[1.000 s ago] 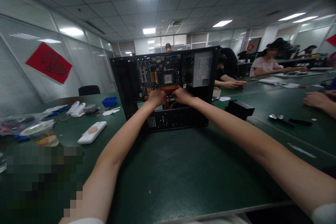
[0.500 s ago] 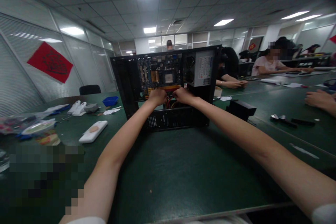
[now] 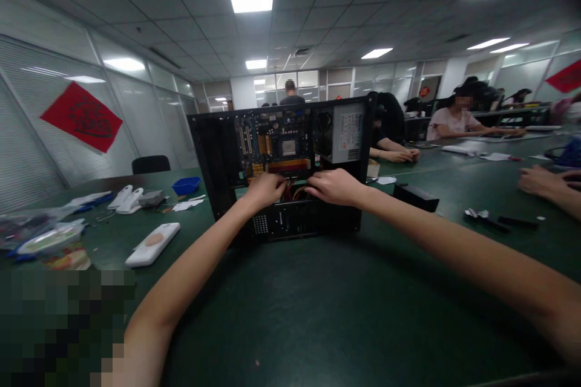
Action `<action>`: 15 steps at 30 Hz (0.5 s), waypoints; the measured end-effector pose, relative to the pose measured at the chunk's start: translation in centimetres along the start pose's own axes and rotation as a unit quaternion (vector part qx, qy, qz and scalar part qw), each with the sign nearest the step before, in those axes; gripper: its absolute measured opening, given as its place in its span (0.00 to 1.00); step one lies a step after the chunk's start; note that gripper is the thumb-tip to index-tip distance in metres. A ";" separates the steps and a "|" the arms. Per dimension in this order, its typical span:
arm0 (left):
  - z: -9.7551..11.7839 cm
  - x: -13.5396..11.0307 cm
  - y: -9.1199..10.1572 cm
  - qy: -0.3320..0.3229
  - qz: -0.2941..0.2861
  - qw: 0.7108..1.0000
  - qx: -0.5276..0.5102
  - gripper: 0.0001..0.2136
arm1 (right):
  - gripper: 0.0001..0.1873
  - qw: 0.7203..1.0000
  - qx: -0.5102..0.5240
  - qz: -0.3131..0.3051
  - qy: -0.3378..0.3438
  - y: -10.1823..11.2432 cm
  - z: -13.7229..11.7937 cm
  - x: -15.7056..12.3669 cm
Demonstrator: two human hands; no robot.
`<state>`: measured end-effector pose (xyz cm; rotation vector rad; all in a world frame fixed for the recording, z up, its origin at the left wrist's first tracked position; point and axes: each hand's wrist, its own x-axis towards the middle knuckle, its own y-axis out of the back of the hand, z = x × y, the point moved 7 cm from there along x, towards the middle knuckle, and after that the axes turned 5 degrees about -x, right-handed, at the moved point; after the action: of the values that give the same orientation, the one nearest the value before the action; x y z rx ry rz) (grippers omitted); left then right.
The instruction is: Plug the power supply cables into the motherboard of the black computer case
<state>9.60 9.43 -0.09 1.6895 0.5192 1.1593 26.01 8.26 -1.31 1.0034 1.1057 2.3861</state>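
Observation:
A black computer case [image 3: 206, 163] stands on the green table with its open side facing me. Inside it are a motherboard [image 3: 288, 146], memory slots in red and yellow [image 3: 290, 165], and a silver power supply [image 3: 345, 136]. Red, yellow and black cables [image 3: 297, 193] hang in the lower opening. My left hand [image 3: 265, 189] is at the left of these cables, fingers curled inward. From the other side my right hand [image 3: 336, 186] reaches in, its fingers bent and closed near the cables. What the fingertips pinch is too small and dark to make out.
Left of the case lie a white power bank [image 3: 154, 244], a blue tray [image 3: 186, 185] and plastic bags [image 3: 36, 224]. On the right are a black box-like part [image 3: 415, 197] and dark strips [image 3: 517, 222]. Another person's hands [image 3: 544, 180] rest at the right edge.
Both hands have come down from the memory slots to the cables, leaving the slots more visible. My right hand has shifted slightly right. The whole view has tilted up a little.

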 end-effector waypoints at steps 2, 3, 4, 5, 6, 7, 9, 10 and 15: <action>0.7 -1.6 -0.1 0.002 -0.007 1.000 0.013 0.22 | 0.25 0.998 -0.044 -0.026 0.031 0.0 0.6 -2.5; 1.0 -2.2 -0.3 0.009 -0.017 1.000 0.022 0.24 | 0.25 0.997 -0.058 -0.037 0.043 -0.2 1.1 -3.6; 1.3 -2.8 -0.7 0.018 -0.028 0.999 0.028 0.25 | 0.24 0.995 -0.068 -0.047 0.054 -0.4 1.5 -4.6; 1.5 -3.2 -1.0 0.025 -0.037 0.998 0.033 0.26 | 0.23 0.994 -0.073 -0.054 0.063 -0.6 1.8 -5.3; 1.7 -3.4 -1.3 0.030 -0.041 0.998 0.038 0.26 | 0.22 0.993 -0.076 -0.056 0.069 -0.9 2.1 -5.8; 1.8 -3.5 -1.4 0.032 -0.038 0.998 0.044 0.26 | 0.22 0.993 -0.077 -0.056 0.073 -1.1 2.1 -6.1; 1.6 -3.2 -1.6 0.034 -0.023 0.997 0.058 0.26 | 0.21 0.993 -0.077 -0.047 0.075 -1.3 1.9 -6.0; 1.2 -3.0 -1.7 0.036 -0.020 0.997 0.063 0.26 | 0.21 0.994 -0.078 -0.040 0.072 -1.3 1.5 -5.8; -1.8 -1.6 -2.1 0.068 -0.017 0.997 0.033 0.28 | 0.23 0.993 -0.091 -0.044 0.060 -0.9 -0.6 -3.6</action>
<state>7.61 9.95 -2.58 1.6600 0.6749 1.2494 28.11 6.60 -3.94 0.7442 0.9310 2.4502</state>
